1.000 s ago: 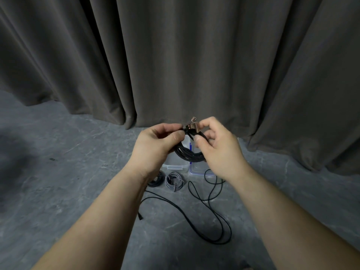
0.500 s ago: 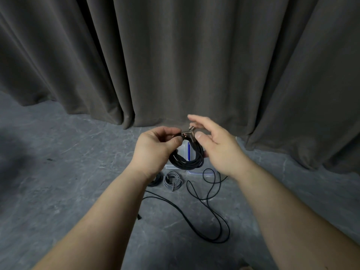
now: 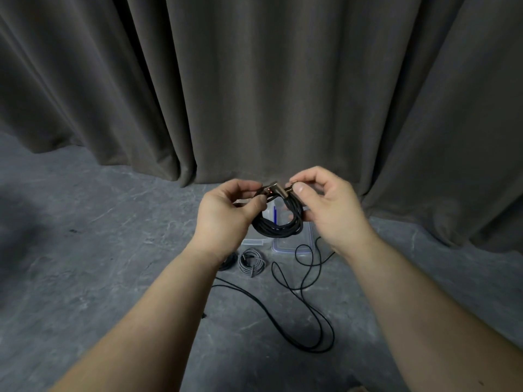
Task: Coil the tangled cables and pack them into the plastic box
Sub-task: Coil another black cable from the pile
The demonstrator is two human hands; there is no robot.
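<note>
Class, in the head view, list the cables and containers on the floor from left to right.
Dark coiled cable → grey coiled cable → clear plastic box → loose black cable.

We see a black cable (image 3: 276, 229) wound into a neat coil, held up in the air above the plastic box (image 3: 307, 246); its metallic angled plug (image 3: 273, 188) sticks out at the top. The clear box, blue along its rim, sits on the floor near the curtain's foot. Just in front of it we find a small grey coil (image 3: 251, 261), a dark coil (image 3: 228, 261) mostly hidden, and a long black cable (image 3: 308, 315) lying loose in wide loops.
</note>
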